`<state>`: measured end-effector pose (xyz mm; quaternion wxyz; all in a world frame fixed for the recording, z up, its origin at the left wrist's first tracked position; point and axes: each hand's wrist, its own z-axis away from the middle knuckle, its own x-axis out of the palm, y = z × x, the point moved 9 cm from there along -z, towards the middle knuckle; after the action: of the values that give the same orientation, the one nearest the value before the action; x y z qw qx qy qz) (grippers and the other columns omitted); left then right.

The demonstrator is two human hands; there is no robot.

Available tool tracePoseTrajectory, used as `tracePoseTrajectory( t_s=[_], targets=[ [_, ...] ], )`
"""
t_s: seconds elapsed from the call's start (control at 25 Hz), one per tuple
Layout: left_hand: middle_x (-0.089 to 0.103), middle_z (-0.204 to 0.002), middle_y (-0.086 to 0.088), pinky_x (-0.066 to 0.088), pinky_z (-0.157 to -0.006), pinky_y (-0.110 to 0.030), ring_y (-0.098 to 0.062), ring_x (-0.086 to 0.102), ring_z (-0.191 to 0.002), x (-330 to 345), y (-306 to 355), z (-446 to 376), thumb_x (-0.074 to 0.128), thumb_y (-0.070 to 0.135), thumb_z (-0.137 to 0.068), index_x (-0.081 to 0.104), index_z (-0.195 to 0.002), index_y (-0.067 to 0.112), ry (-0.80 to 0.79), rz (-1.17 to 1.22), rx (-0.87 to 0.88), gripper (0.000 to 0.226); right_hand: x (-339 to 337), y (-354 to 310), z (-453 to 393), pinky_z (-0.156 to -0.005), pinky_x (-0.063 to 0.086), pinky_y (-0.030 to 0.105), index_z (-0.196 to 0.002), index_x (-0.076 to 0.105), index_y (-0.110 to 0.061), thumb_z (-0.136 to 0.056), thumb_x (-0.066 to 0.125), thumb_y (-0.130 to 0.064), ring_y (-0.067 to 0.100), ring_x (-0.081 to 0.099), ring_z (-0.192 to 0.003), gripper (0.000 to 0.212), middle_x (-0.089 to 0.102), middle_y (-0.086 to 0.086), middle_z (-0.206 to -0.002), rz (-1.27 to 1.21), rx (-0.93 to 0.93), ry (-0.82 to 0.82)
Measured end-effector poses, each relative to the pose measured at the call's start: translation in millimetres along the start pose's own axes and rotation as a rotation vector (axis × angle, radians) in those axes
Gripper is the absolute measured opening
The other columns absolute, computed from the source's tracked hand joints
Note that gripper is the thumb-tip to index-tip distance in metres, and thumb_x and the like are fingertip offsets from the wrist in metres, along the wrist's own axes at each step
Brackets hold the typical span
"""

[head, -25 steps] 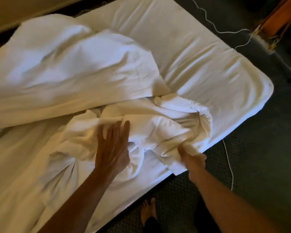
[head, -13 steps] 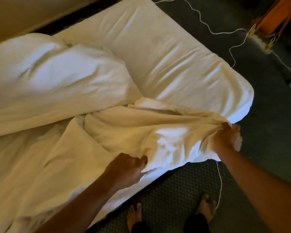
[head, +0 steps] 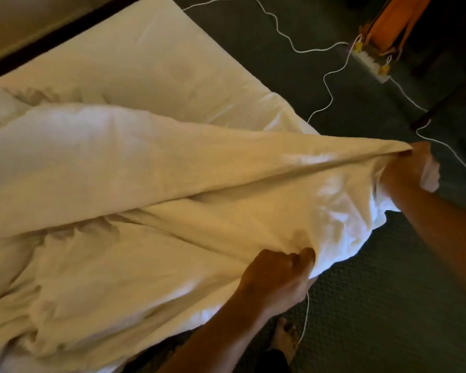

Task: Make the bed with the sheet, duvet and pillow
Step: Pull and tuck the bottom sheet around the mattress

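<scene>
duvet [head: 151, 162]: big white lump covering the left and middle of the bed, bunched up and wrinkly, with one long fold stretched tight out toward the right

sheet [head: 156, 63]: white, on the mattress, bare bit showing at the far side past the duvet, pretty smooth there

left hand [head: 277, 275]: near edge of the bed, right of center, fingers curled into a fist with a bunch of duvet edge pinched in it

foot [head: 285, 337]: bare, on the carpet right below that hand, beside the bed's near edge

right hand [head: 406, 168]: out past the bed's right corner, over the carpet, fingers clenched round the duvet's corner, fabric pulled taut from it and a bit of white poking out of the fist

carpet [head: 374, 305]: dark green, textured, all along the right

cord [head: 326, 84]: thin white one squiggling over the far carpet to a power strip [head: 371, 63] beside something orange [head: 390, 20], can't tell what
</scene>
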<state>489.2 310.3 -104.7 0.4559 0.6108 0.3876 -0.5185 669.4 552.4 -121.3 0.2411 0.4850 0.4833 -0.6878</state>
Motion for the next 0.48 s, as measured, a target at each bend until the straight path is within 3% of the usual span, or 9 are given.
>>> tracePoseTrajectory(
  t_s=[0.08, 0.2, 0.28, 0.36, 0.48],
  targets=[
    [0.06, -0.056, 0.006, 0.031, -0.037, -0.022, -0.011, 0.055, -0.04, 23.6, 10.6, -18.3, 0.053, 0.048, -0.082, 0.055, -0.099, 0.017, -0.057, -0.007, 0.002, 0.035, 10.3, 8.0, -9.6, -0.094, 0.043, 0.049, -0.127, 0.048, -0.004, -0.101, 0.039, -0.029, 0.038, 0.055, -0.113, 0.037, 0.056, 0.024, -0.124, 0.033, 0.012, -0.056],
    [0.061, -0.07, 0.004, 0.04, -0.041, -0.026, -0.016, 0.061, -0.054, 77.7, -1.2, -7.2, 0.067, 0.051, -0.078, 0.047, -0.108, 0.016, -0.223, 0.038, -0.096, 0.05, 47.6, 11.0, -0.5, -0.094, 0.042, 0.051, -0.128, 0.047, -0.007, -0.101, 0.04, -0.03, 0.039, 0.054, -0.114, 0.036, 0.055, 0.023, -0.124, 0.104, -0.033, -0.214],
    [0.063, -0.086, 0.0, 0.048, -0.052, -0.032, -0.02, 0.064, -0.074, 95.5, -19.4, 2.1, 0.055, 0.054, -0.087, 0.047, -0.116, 0.015, -0.285, 0.136, -0.211, 0.049, 69.0, 17.9, 0.3, -0.093, 0.042, 0.052, -0.129, 0.046, -0.009, -0.1, 0.041, -0.03, 0.04, 0.052, -0.116, 0.036, 0.054, 0.023, -0.126, 0.14, -0.028, -0.274],
    [0.064, -0.095, -0.002, 0.051, -0.061, -0.035, -0.022, 0.061, -0.087, 87.1, -44.6, -2.8, 0.044, 0.053, -0.092, 0.053, -0.115, 0.015, -0.202, 0.176, -0.273, 0.046, 81.5, 24.9, -6.2, -0.091, 0.044, 0.051, -0.131, 0.046, -0.011, -0.099, 0.043, -0.029, 0.041, 0.052, -0.117, 0.037, 0.053, 0.024, -0.128, 0.167, 0.001, -0.3],
    [0.062, -0.106, -0.012, 0.052, -0.074, -0.039, -0.031, 0.058, -0.097, 56.1, -117.6, -24.1, 0.063, 0.034, -0.084, 0.056, -0.116, 0.007, 0.019, -0.01, -0.406, 0.042, 92.2, 28.9, -19.3, -0.093, 0.043, 0.051, -0.132, 0.046, -0.011, -0.099, 0.042, -0.022, 0.041, 0.049, -0.12, 0.035, 0.051, 0.025, -0.13, 0.219, 0.031, -0.325]
  ],
)
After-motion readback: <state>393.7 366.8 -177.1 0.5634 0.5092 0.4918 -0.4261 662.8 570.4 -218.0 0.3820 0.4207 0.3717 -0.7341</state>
